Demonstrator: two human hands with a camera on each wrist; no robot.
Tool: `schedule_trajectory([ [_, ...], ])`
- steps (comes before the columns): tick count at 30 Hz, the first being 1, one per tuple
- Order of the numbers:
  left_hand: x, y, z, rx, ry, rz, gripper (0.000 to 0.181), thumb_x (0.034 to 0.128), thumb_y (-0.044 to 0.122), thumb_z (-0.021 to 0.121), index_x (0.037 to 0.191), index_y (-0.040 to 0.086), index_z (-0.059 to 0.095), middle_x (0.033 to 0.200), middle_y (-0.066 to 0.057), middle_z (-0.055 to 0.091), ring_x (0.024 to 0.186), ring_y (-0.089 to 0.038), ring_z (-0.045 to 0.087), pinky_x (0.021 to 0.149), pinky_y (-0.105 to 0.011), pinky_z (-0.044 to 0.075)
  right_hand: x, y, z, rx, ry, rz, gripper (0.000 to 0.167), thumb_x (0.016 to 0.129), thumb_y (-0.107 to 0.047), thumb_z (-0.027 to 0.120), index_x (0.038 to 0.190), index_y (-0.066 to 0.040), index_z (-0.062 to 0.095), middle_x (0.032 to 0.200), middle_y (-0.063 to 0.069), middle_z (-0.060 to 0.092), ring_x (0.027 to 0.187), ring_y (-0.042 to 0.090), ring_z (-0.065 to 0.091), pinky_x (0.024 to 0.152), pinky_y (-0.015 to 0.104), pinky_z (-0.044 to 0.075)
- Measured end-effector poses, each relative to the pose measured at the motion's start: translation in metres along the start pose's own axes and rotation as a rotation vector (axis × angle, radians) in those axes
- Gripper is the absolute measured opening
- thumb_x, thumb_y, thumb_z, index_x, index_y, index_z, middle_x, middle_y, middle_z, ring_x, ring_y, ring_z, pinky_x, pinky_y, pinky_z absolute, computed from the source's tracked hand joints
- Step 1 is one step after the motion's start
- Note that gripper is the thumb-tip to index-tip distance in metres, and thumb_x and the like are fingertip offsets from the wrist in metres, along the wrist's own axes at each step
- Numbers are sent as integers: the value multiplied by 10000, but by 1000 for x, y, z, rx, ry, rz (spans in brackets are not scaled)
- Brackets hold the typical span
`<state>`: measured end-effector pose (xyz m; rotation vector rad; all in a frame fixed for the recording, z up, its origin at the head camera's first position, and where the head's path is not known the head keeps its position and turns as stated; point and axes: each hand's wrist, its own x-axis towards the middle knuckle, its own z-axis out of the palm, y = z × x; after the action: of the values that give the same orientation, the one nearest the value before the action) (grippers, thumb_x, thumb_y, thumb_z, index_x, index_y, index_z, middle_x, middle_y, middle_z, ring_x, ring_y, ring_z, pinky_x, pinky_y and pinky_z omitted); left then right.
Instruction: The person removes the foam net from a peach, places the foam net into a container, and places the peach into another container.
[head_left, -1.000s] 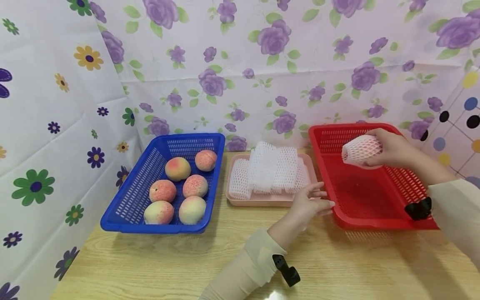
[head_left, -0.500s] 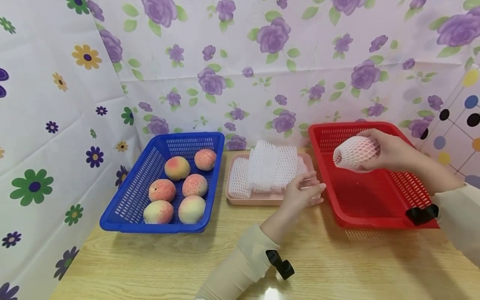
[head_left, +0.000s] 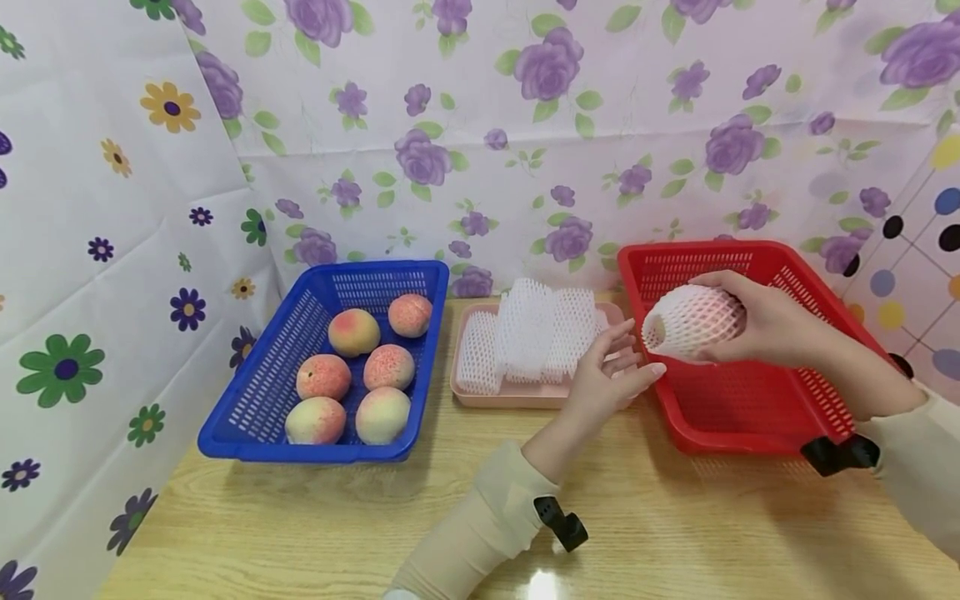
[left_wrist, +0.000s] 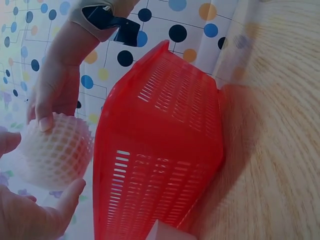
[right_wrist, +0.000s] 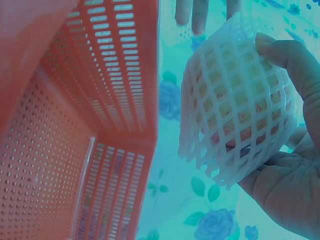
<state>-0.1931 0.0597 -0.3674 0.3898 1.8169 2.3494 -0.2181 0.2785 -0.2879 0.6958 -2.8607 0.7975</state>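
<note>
A peach in a white foam net sleeve (head_left: 693, 323) is held in my right hand (head_left: 776, 325), above the left part of the red basket (head_left: 675, 417). Through the mesh its pink and yellow skin shows in the right wrist view (right_wrist: 240, 105). My left hand (head_left: 603, 375) is beside the basket's left rim, fingers spread and pointing toward the sleeved peach, holding nothing. In the left wrist view the left fingers lie close to the sleeve (left_wrist: 55, 150); whether they touch it I cannot tell.
A blue basket (head_left: 300, 454) at the left holds several bare peaches (head_left: 382, 415). Between the baskets, a pink tray (head_left: 517, 401) carries several white foam net sleeves (head_left: 525, 333). Flowered cloth (head_left: 487, 108) hangs behind the wooden table (head_left: 300, 533).
My right hand has brought the sleeved peach leftward and slightly nearer, toward the left hand. The left hand first drew back left from the red basket's rim, then rose slightly with fingers spread.
</note>
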Motion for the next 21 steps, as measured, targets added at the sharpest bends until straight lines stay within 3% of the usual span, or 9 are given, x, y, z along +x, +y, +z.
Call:
schedule_trajectory([
  [9,0,-4,0,-105,-101,86,616,847,-77,618,1401,133,447,1284,-20,512,1123,-153,572,895,-288,531,-5,-12,6,55,14,-129,742,661,-124,860,1300,-88,485,1139,113,584,877,8,509,671,172,506],
  [16,-1,-2,-2,-172,-81,49,550,890,-42,589,1395,135,461,1199,3,527,990,-90,586,734,-216,559,-6,-22,10,107,-19,-86,747,687,-139,850,1330,-100,472,1199,105,558,965,178,522,713,152,506],
  [21,-3,2,-3,-172,-50,16,520,892,-18,602,1372,145,491,1205,-2,546,975,-96,594,676,-218,549,-8,-26,14,131,-3,-119,736,704,-112,833,1340,-93,463,1192,118,559,940,56,495,712,158,512],
])
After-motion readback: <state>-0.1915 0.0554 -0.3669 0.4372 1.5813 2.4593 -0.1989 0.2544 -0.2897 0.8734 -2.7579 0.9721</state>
